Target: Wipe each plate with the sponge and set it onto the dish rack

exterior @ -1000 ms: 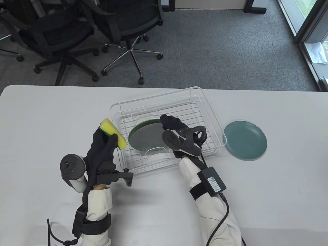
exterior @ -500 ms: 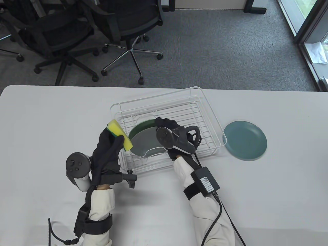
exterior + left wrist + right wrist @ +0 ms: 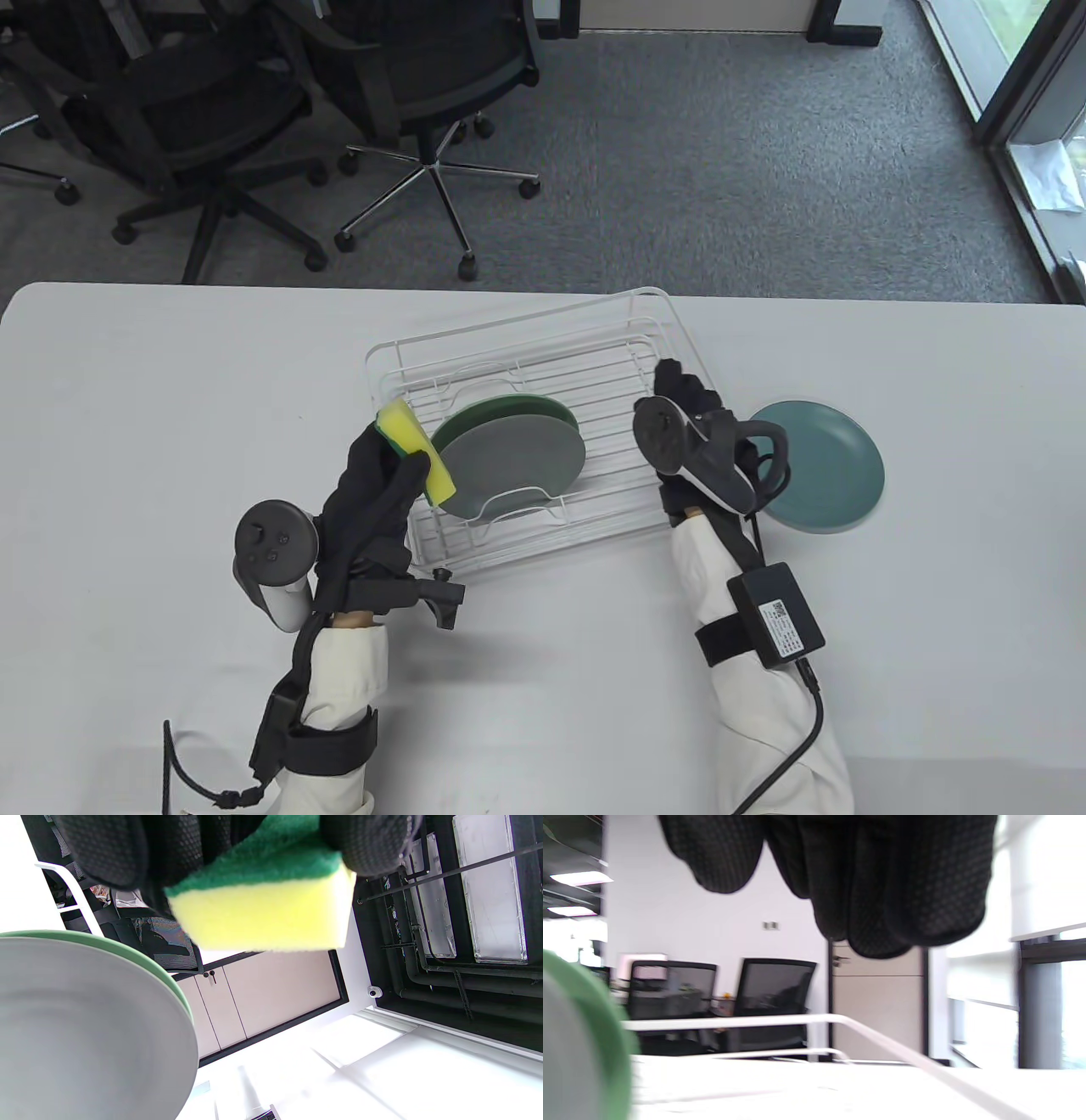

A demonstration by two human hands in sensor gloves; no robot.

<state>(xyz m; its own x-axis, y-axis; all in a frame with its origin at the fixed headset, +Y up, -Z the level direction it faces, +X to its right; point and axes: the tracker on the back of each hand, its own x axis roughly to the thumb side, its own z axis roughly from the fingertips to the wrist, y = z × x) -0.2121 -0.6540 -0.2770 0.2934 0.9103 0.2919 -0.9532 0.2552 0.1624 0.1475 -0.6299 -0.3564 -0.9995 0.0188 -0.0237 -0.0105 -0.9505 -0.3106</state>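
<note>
Green-rimmed, the round grey plate (image 3: 513, 458) leans in the white wire dish rack (image 3: 543, 356) at centre frame, propped to drain, while the left hand (image 3: 373, 492) grips the yellow sponge (image 3: 416, 450) and the right hand (image 3: 687, 399), empty with relaxed fingers, hovers near the teal round plate (image 3: 827, 467) on the bench (image 3: 170, 424).

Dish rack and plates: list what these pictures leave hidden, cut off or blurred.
- Plates in the dish rack: the grey plate covers the green plate behind it in the table view; only its rim shows.
- Teal plate: its left edge is hidden by the right hand and tracker in the table view.
- Right wrist view: blurred; plates cut off at the left edge.
- Sponge: its top is covered by the left hand in the left wrist view.
</note>
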